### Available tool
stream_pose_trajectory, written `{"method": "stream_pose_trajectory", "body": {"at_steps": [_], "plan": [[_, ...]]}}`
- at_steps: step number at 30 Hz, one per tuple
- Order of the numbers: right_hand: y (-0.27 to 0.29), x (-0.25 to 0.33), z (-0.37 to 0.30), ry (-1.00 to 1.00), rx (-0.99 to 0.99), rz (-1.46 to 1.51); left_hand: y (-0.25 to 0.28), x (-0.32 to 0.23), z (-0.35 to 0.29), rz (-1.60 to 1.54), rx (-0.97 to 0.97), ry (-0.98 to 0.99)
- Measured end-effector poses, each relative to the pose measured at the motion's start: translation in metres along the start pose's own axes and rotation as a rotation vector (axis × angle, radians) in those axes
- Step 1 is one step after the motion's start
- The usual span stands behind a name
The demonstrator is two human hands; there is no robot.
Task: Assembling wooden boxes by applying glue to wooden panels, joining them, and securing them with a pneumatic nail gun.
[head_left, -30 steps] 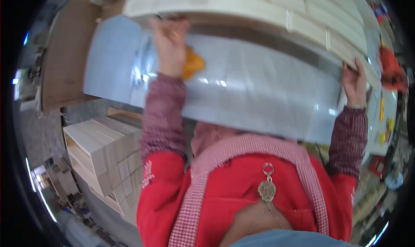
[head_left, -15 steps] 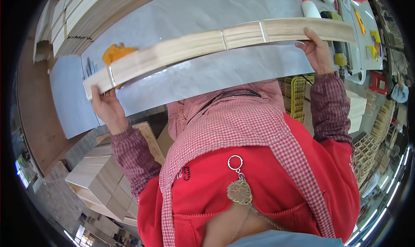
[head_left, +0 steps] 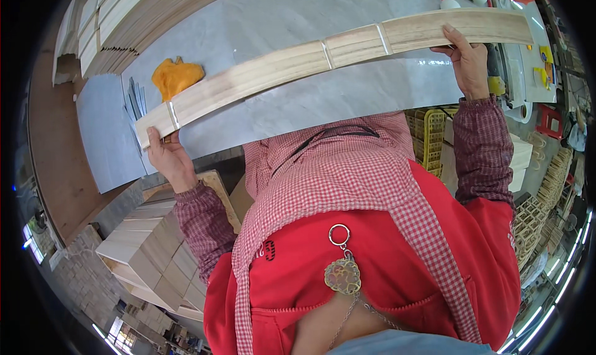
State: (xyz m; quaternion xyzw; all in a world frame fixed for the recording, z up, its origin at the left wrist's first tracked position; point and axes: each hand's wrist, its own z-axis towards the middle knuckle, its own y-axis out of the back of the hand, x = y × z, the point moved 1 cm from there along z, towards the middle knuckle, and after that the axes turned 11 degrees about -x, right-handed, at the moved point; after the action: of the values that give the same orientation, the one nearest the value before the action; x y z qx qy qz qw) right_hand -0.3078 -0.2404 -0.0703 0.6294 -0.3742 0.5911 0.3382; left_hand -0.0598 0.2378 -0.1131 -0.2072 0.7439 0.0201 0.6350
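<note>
Workpiece: 1 long pale wooden board [head_left: 267, 75], pos. upper half of frame, running on a slant from center-left (low end) to upper right (high end). Face carries 3 bright cross-bands: 1 nr the left end, 2 right of frame ctr. Tape or groove: cannot tell.

L hand [head_left: 171, 160], center-left of frame: grips board at its lower left end, thumb on the face, other fingers behind/under the lower edge. Nearest band sits just beside the thumb, to its right.

R hand [head_left: 470, 68], upper right of frame: grips board at the lower edge, thumb flat on the face, fingers partly hidden behind. Board runs on past this hand toward the right, so the grip is inboard of the right end. Both hands are closed on the board, well apart; most of its length spans btwn them.

Table [head_left: 279, 109], gray, lies behind and below the board; contact btwn board and table: cannot tell.

Adj. items: orange cloth [head_left: 177, 78] on table, just above the board's left part in frame; thin gray strips [head_left: 135, 100] left of the cloth; stacked boards [head_left: 133, 13], upper left; white bottle w/ red tip [head_left: 449, 4], upper right, partly hidden by the board. Below table level: wooden boxes [head_left: 152, 249], lower left; yellow basket [head_left: 428, 134], right of ctr.
</note>
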Motion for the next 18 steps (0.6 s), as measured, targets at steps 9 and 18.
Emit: {"method": "stream_pose_trajectory", "body": {"at_steps": [9, 18], "plan": [[-0.051, 0.032, -0.033, 0.402, 0.049, -0.5, -0.005, 0.001, -0.011, 0.118, -0.045, -0.096], [-0.098, 0.046, -0.031, 0.928, 0.388, -0.578, -0.052, 0.026, -0.068, 0.229, 0.185, -0.19]]}}
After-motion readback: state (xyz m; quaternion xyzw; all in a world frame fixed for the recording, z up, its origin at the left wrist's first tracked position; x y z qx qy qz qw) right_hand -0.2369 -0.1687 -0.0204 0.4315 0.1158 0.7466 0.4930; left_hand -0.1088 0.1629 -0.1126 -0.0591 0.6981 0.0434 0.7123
